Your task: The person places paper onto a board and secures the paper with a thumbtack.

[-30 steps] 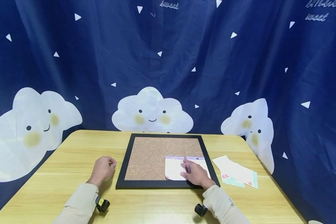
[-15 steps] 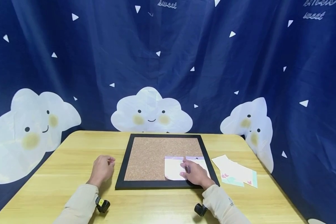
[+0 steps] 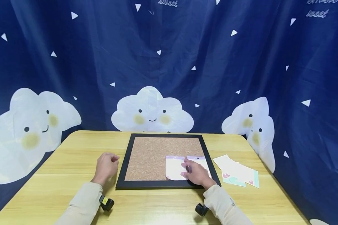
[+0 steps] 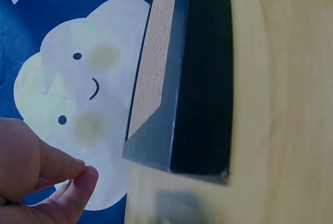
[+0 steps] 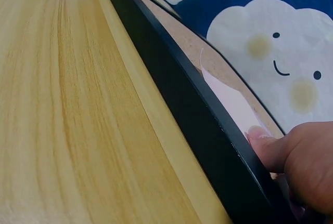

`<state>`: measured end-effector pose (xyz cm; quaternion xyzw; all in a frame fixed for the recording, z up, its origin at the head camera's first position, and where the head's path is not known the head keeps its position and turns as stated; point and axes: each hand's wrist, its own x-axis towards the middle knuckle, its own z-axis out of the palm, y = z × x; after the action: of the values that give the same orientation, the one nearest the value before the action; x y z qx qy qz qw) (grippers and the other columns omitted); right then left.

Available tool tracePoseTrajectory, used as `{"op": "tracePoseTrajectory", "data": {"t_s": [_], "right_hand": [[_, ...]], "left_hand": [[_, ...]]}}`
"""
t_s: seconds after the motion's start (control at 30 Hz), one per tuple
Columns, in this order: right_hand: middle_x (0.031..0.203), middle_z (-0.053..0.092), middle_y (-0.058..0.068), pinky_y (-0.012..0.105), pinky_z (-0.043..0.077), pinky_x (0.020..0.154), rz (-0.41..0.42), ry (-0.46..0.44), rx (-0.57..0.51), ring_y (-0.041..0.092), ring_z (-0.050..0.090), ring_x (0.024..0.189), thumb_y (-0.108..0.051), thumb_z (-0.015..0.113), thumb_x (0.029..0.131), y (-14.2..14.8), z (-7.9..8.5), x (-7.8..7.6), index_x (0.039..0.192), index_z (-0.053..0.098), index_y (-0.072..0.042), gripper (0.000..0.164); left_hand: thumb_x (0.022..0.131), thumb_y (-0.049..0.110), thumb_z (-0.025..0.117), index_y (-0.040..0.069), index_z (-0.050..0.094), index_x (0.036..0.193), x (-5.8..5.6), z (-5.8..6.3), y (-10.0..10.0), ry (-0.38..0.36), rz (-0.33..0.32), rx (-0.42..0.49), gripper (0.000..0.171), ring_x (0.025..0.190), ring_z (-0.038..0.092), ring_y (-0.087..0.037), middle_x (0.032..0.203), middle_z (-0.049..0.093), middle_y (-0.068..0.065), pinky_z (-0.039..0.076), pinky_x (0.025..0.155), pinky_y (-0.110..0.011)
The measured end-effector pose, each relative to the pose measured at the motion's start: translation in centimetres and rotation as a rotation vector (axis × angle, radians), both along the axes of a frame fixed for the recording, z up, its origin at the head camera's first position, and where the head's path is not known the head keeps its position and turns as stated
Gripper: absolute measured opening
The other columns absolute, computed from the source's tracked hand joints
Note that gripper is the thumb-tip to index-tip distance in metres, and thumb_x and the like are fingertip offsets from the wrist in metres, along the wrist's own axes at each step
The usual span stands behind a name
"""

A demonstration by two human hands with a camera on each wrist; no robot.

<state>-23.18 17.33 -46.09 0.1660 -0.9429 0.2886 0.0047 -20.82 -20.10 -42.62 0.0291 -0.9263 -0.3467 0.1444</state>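
A framed cork board (image 3: 155, 157) lies flat on the table. On its lower right are pale paper cards with a purple top strip: a left card (image 3: 173, 168) and, beside it, a right card (image 3: 205, 163) partly under my right hand (image 3: 197, 173). That hand rests on the cards, fingers bent, its thumb (image 5: 263, 141) touching paper in the right wrist view. A small dark dot (image 3: 198, 158) shows on the right card's strip. My left hand (image 3: 107, 165) hovers left of the frame. Its thumb and forefinger (image 4: 78, 174) meet at the tips; I cannot tell if anything small is between them.
The board's black frame (image 3: 165, 185) forms a raised edge all round. Several loose printed cards (image 3: 236, 172) overlap on the wooden table (image 3: 157, 206) to the right of the board. A dark blue curtain (image 3: 169, 62) with clouds hangs behind the table.
My left hand has moved slightly to the right and up in the head view, closer to the frame. My right hand and the cards have stayed in place.
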Motion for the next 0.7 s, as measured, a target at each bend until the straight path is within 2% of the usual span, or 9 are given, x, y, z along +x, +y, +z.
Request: {"op": "tracePoseTrajectory", "data": {"t_s": [0.17,0.37,0.7], "right_hand": [[0.14,0.053,0.007,0.053,0.046,0.092,-0.003,0.001,0.001,0.033,0.052,0.124,-0.024,0.076,0.085,0.0,0.1,0.0,0.116,0.068,-0.013,0.033],[0.14,0.053,0.006,0.054,0.046,0.092,-0.009,-0.008,-0.008,0.033,0.051,0.125,-0.024,0.075,0.086,0.0,0.0,0.0,0.116,0.068,-0.013,0.033],[0.14,0.054,0.005,0.053,0.047,0.089,-0.013,-0.001,-0.007,0.033,0.051,0.125,-0.025,0.076,0.085,0.0,0.0,0.0,0.114,0.068,-0.014,0.032]], "left_hand": [[0.085,-0.004,0.061,-0.007,0.071,0.094,0.0,0.0,0.5,-0.008,-0.003,0.011,0.014,0.099,0.052,-0.035,0.098,0.06,-0.02,0.041,0.089,-0.051],[0.086,-0.003,0.058,-0.011,0.068,0.101,-0.3,-0.1,0.9,0.003,-0.017,0.013,0.02,0.101,0.054,-0.037,0.103,0.058,-0.023,0.04,0.091,-0.051],[0.086,-0.003,0.062,-0.007,0.071,0.089,-0.2,0.0,1.8,0.035,-0.031,-0.007,0.009,0.099,0.053,-0.036,0.094,0.06,-0.019,0.042,0.088,-0.05]]}}
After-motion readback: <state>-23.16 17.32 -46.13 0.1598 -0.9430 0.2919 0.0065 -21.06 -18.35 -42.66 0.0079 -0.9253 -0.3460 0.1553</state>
